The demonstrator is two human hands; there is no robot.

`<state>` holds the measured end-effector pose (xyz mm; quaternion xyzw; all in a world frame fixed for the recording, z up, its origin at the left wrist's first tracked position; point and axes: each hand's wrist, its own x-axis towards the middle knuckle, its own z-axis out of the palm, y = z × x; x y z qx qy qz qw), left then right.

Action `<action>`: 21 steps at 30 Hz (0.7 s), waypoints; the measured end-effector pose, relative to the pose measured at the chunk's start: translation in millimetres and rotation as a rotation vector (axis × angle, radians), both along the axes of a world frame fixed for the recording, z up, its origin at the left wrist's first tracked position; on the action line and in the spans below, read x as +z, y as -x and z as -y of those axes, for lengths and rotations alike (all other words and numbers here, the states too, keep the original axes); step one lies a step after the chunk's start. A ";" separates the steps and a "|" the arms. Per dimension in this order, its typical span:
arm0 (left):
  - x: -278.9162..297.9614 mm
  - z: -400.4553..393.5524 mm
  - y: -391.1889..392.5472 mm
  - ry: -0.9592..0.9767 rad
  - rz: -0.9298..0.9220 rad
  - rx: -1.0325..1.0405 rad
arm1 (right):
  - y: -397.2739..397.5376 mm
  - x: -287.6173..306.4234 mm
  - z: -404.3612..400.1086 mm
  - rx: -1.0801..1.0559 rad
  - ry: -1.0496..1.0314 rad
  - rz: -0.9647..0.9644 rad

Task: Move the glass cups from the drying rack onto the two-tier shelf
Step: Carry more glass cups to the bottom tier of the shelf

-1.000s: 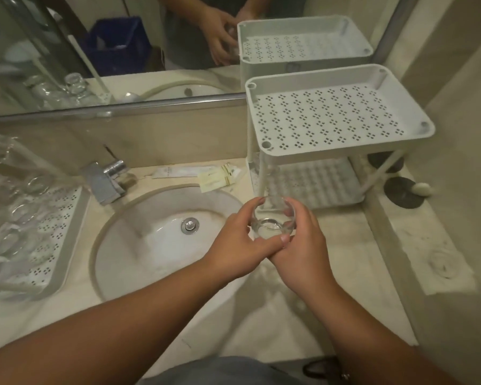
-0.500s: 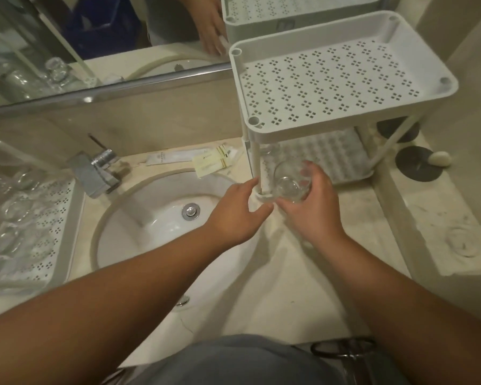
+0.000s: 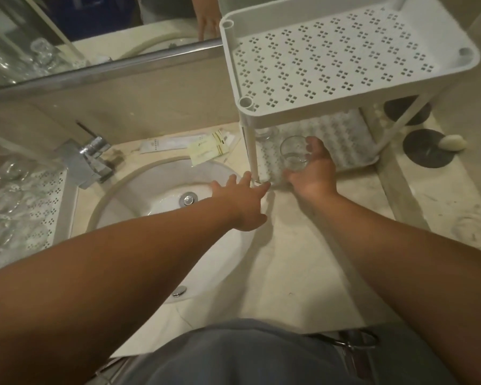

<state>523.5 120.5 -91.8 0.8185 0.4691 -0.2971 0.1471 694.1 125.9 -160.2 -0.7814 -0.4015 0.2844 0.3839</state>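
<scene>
Right hand [image 3: 313, 173] clamped on cup [image 3: 294, 153]: thumb at the cup's 7 o'clock side, fingers curled round its 3 o'clock wall. Cup upright, mouth up, at 11 o'clock from the palm, over the front-left part of the lower tier of the shelf [image 3: 345, 87]; contact between cup base and tier cannot be told. Second clear glass [image 3: 264, 133] partly visible on the lower tier at 10 o'clock from the held cup, close behind the shelf's front-left post [image 3: 251, 154].

Left hand [image 3: 240, 198] with fingers apart and straight, holding nothing, reaching toward 1 o'clock. Fingertips [image 3: 264, 187] at the foot of the post, at the lower tier's corner; actual contact cannot be told. Held cup at 2 o'clock from the left hand, apart from it, post between them.

Top tier bare, perforated, overhanging the lower tier.

Rack [image 3: 47, 207] at 9 o'clock of the view, on the surface [image 3: 303, 259], carrying several clear cups [image 3: 6, 195], blurred. Sink [image 3: 161, 190] between rack and shelf, under the left forearm. Tap [image 3: 90, 159] at 10 o'clock of the sink. Sachets [image 3: 206, 150] on the surface behind the sink. Two dark discs at 3 o'clock of the shelf; small white object [image 3: 453, 142] on the nearer disc [image 3: 426, 151].
</scene>
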 end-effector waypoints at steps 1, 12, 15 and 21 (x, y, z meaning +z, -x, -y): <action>-0.9 -1.8 -2.6 0.007 -0.018 0.011 | 0.1 -3.1 -1.5 -0.003 0.002 0.000; -10.6 -12.2 -7.5 -0.010 -0.102 -0.043 | -9.9 -7.6 -14.3 0.036 0.061 0.072; -8.6 -20.1 -6.3 -0.003 -0.148 -0.077 | -11.8 -8.5 -16.1 0.047 0.090 0.062; -6.1 -29.7 -9.9 0.012 -0.204 -0.121 | -12.2 -4.3 -25.3 0.012 0.189 0.025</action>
